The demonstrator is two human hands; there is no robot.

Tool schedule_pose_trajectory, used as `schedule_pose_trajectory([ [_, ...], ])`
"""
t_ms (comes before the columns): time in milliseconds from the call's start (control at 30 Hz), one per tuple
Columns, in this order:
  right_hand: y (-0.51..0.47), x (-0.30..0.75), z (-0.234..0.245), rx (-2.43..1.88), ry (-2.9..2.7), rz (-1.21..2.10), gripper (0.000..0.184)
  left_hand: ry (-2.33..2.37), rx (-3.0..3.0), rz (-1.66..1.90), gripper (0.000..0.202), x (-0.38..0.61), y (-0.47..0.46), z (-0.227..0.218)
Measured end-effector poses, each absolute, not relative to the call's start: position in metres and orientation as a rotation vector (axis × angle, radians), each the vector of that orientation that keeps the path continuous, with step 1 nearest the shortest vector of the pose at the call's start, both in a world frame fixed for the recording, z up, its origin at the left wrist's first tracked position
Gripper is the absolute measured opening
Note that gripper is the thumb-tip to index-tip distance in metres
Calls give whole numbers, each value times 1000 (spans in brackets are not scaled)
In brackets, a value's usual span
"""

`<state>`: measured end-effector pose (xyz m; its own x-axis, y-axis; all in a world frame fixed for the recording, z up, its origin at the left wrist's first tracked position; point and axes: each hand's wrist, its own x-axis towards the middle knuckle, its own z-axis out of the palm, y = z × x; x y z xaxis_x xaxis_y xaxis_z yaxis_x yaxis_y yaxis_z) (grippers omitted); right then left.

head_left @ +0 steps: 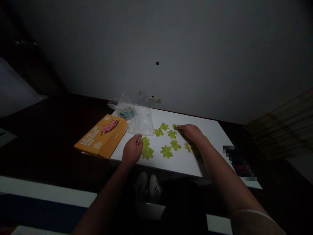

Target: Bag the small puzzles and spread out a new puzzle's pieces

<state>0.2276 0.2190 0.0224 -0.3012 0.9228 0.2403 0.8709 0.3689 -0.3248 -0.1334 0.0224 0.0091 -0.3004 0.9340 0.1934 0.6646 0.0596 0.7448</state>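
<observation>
several green pieces (166, 152) are lying spread over the white table (209, 129), most of them between your hands. your right hand (192, 132) is hovering low at the far piece (174, 126), its fingertips standing close together at that piece's edge (i cannot tell whether they are gripping it). your left hand (132, 150) is sitting just beside two touching pieces (147, 152) near the front edge, its fingers bending inward with little gap; whether they are holding anything, i cannot tell. on your right, another piece (187, 147) is lying close to your forearm (216, 168). on your left, an orange box (112, 138) is jutting past the table, and clear plastic (143, 122) is lying beside it, with teal bits (127, 113) showing through. below, your shoes (154, 188) are showing.
</observation>
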Motion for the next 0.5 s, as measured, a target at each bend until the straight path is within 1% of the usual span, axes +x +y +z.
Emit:
schedule_pose_trajectory([
  [67, 215, 232, 23, -1566, -2264, 191, 12, 2032, 1603, 1096, 40, -134, 22, 10],
  [133, 214, 237, 25, -1588, -2228, 173, 24, 2074, 1611, 1082, 39, -135, 23, 11],
  [200, 216, 242, 27, -1657, -2108, 149, 36, 2118, 1614, 1064, 39, -136, 24, 12],
  [267, 223, 248, 27, -1765, -1955, 147, 45, 2143, 1597, 1042, 40, -137, 26, 13],
  [300, 228, 251, 27, -1821, -1890, 158, 47, 2151, 1591, 1025, 40, -137, 28, 13],
  [367, 238, 256, 24, -1910, -1817, 197, 45, 2175, 1603, 978, 41, -137, 34, 14],
  [500, 252, 263, 19, -1982, -1827, 241, 32, 2224, 1668, 885, 42, -135, 42, 14],
])
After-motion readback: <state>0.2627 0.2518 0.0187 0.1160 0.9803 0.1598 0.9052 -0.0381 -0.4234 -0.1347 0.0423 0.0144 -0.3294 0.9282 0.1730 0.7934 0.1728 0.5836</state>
